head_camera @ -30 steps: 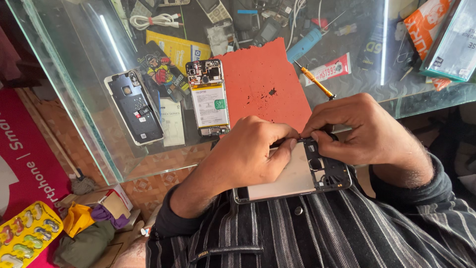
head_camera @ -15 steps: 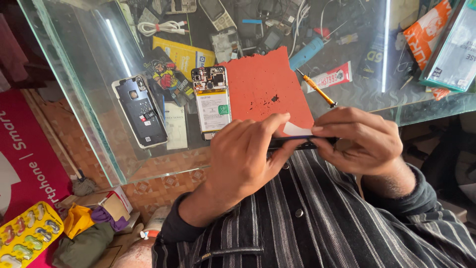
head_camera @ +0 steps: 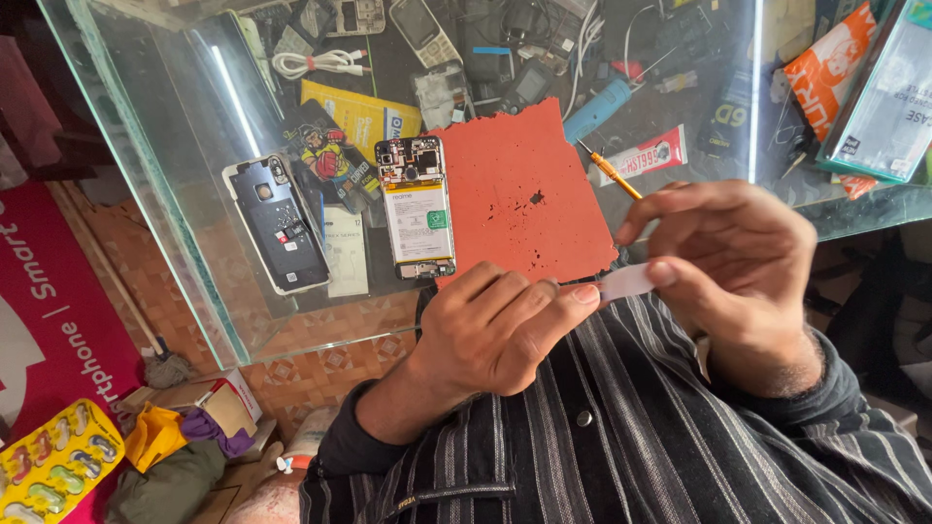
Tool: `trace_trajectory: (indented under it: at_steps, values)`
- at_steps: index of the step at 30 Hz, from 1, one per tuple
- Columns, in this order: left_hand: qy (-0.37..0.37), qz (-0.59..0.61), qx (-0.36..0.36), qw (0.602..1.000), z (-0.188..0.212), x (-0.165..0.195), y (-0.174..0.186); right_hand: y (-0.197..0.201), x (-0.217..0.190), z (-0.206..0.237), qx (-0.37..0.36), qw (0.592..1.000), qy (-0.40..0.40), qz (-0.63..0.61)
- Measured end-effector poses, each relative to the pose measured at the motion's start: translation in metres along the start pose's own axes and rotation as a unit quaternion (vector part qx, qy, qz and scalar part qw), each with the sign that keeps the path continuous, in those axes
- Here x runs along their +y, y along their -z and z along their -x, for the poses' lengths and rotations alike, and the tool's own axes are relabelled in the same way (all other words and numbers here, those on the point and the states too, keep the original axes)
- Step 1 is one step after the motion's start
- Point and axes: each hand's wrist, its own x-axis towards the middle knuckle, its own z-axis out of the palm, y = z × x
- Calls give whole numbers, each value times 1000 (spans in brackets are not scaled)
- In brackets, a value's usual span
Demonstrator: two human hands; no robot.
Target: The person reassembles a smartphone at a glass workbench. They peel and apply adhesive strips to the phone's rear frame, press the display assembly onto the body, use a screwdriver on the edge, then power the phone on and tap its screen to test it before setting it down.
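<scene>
My left hand [head_camera: 490, 335] is curled over my striped shirt, closed on a thin dark phone part [head_camera: 573, 285] seen edge-on and mostly hidden by the fingers. My right hand [head_camera: 733, 267] pinches a small white strip [head_camera: 626, 281] between thumb and fingertip, and the strip's other end meets my left index fingertip. Both hands hover just in front of the glass table's near edge [head_camera: 320, 344]. On the glass beyond them lies a red mat [head_camera: 524, 194] with an opened phone [head_camera: 416, 209] at its left side.
A dark phone back cover [head_camera: 277, 223] lies left of the opened phone. An orange-handled screwdriver [head_camera: 612, 173], a glue tube [head_camera: 646, 153] and a blue tool [head_camera: 597, 109] lie past the mat among cables and old phones. Boxes [head_camera: 888, 97] stand at the right. Clutter sits on the floor [head_camera: 184, 427].
The phone part lay flat in both hands with its white side up; it has turned edge-on under my left fingers. My right hand has risen and drawn away, holding the white strip.
</scene>
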Motion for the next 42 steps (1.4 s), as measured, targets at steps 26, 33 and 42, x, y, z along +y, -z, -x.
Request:
trace_trajectory:
  at_steps: [26, 33, 42]
  values:
    - [-19, -67, -23, 997, 10, 0, -8, 2, 11, -6, -117, 977, -100, 149]
    - [15, -40, -33, 999, 12, -2, -12, 8, 12, -10, -150, 982, -114, 28]
    - [-4, -67, -17, 998, 11, -4, -13, 3, 18, -9, -131, 978, -106, 121]
